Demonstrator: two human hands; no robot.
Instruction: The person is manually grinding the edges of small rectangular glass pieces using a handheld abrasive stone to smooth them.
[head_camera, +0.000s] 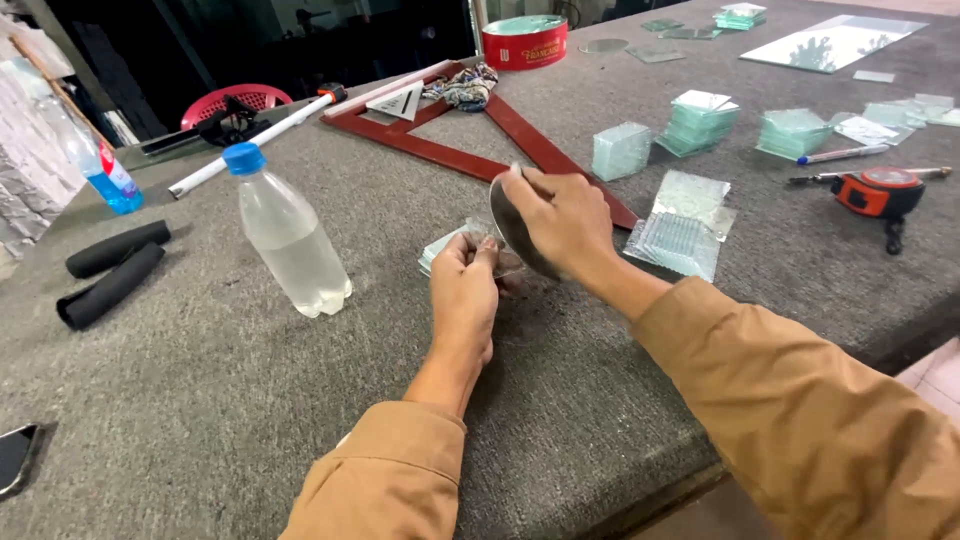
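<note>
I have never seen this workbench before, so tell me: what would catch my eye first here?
At the centre, the right hand holds a dark round glass piece tilted on edge, while the left hand pinches small clear glass pieces on the grey table. A plastic water bottle leans at left; a dark red triangular frame lies behind.

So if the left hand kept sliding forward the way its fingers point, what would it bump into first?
Probably the small stack of glass pieces its fingertips already touch. The left hand points away from the person, and past that stack lies the dark red wooden triangle frame, though depth is hard to judge.
</note>
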